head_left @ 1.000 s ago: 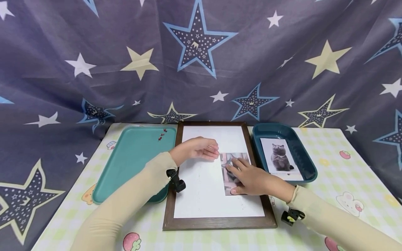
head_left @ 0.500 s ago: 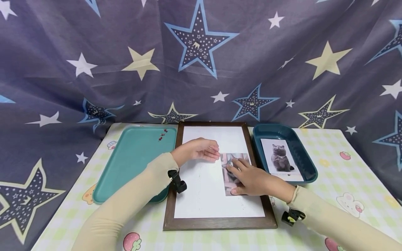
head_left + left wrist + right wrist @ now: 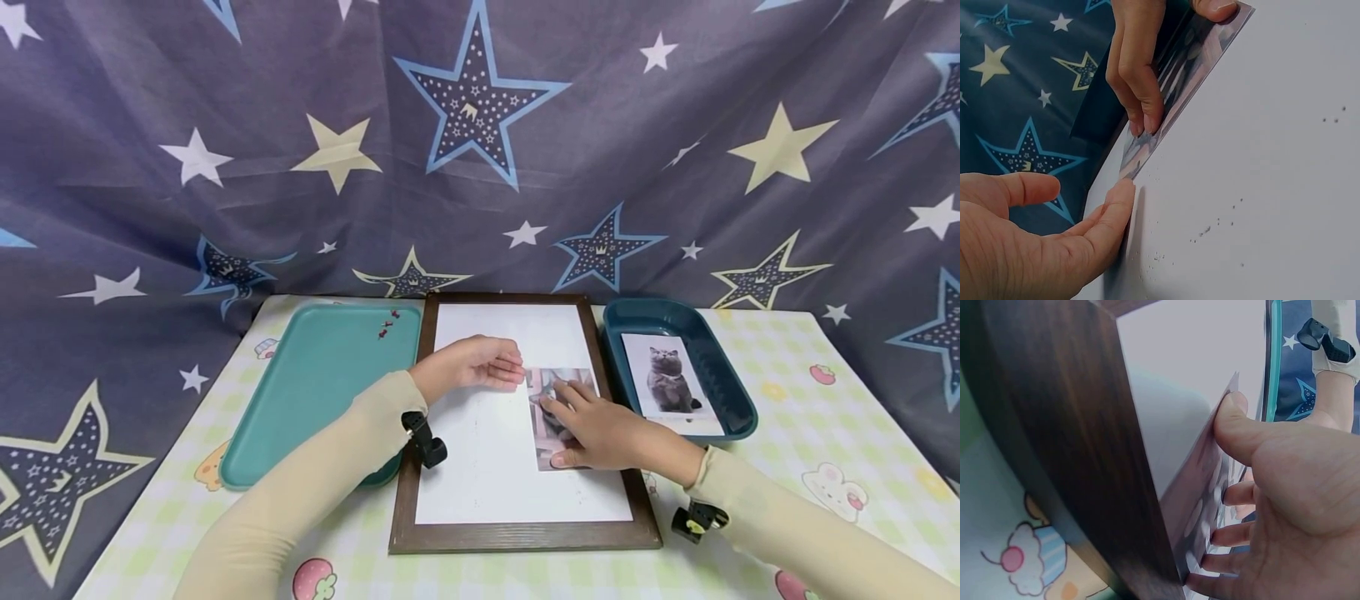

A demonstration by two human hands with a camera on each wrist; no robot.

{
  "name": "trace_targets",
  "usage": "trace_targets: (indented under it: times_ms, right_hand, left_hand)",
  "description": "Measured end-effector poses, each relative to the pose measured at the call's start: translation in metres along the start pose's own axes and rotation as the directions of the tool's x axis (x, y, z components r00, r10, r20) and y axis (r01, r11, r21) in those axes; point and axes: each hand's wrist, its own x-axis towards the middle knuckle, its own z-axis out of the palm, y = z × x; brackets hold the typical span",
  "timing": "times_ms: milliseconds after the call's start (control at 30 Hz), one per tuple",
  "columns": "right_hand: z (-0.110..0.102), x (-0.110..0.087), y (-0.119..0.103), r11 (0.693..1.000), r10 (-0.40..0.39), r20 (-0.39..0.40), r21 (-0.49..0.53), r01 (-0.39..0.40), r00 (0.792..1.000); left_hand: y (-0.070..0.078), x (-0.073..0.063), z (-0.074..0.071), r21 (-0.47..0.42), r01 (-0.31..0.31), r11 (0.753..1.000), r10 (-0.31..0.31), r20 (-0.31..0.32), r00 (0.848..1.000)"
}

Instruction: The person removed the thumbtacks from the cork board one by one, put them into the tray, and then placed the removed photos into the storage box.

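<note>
A photo (image 3: 545, 457) with a pinkish background lies flat on the white board (image 3: 480, 492), toward its right side. My right hand (image 3: 609, 432) presses it down with fingers spread, thumb near its lower edge, covering much of the picture. At the photo's upper left corner is my left hand (image 3: 480, 364), fingers gently bent and holding nothing. In the left wrist view, its fingertips (image 3: 1124, 187) sit right at the end of the photo (image 3: 1185, 81). The right wrist view shows my right thumb (image 3: 1233, 415) at the photo's edge.
A dark wooden frame (image 3: 525, 537) borders the board. On the left, a green tray (image 3: 315, 375) carries several red pushpins (image 3: 386, 324). To the right stands a dark blue bin (image 3: 723, 367) holding a grey cat photo (image 3: 670, 379). Small holes (image 3: 1205, 230) dot the board.
</note>
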Motion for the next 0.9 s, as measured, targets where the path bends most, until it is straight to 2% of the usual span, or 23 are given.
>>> trace_targets:
  times_ms: [133, 433, 633, 900]
  right_hand:
    - [0.0002, -0.0002, 0.0000, 1.000, 0.002, 0.002, -0.001, -0.002, 1.000]
    - [0.0017, 0.0001, 0.0006, 1.000, 0.005, 0.002, -0.002, -0.005, 1.000]
    - [0.0020, 0.0012, 0.0021, 1.000, 0.002, -0.001, -0.014, -0.002, 1.000]
    - [0.0025, 0.0013, 0.0028, 1.000, -0.007, -0.009, -0.019, 0.006, 1.000]
  left_hand:
    - [-0.0013, 0.0016, 0.0002, 0.002, -0.001, 1.000, 0.001, 0.006, 1.000]
    - [-0.0037, 0.0037, 0.0010, 0.067, 0.022, 0.997, -0.026, 0.067, 0.997]
    - [-0.0038, 0.0003, -0.0007, 0.115, 0.005, 0.993, -0.018, 0.115, 0.993]
    - [-0.0048, -0.0047, 0.0062, 0.170, 0.019, 0.985, -0.040, 0.122, 0.992]
